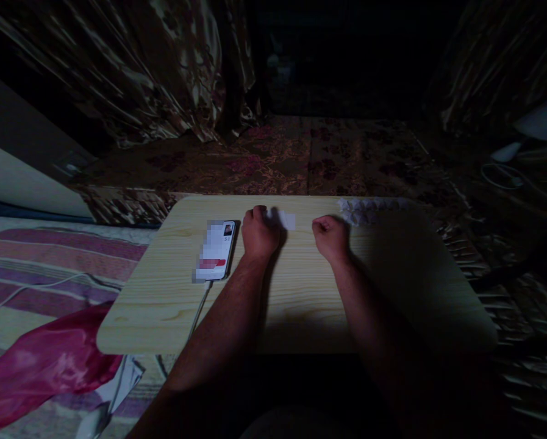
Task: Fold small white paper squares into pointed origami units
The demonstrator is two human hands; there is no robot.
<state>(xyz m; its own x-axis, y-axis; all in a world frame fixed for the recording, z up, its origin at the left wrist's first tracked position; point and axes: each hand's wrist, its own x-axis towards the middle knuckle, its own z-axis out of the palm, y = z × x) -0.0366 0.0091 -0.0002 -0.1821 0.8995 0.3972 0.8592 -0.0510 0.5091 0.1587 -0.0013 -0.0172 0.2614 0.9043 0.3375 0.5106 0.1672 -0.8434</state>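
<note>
On the pale wooden table, my left hand point(259, 234) is closed with its fingers curled down, beside small white pieces of paper point(288, 220). Its fingertips are hidden, so I cannot tell whether it grips anything. To the right of the paper, my right hand point(332, 236) is curled into a loose fist, thumb against the fingers; what lies inside it, if anything, does not show. Beyond the right hand sit several small, whitish, crumpled-looking pieces point(369, 209) in two rows along the far edge.
A lit phone point(217, 250) lies left of my left hand, with a white cable point(200, 310) running toward me. The small table point(300, 292) stands by a striped bed point(49, 256) with a pink cloth point(58, 360). Patterned curtains point(163, 67) hang behind; the room is dim.
</note>
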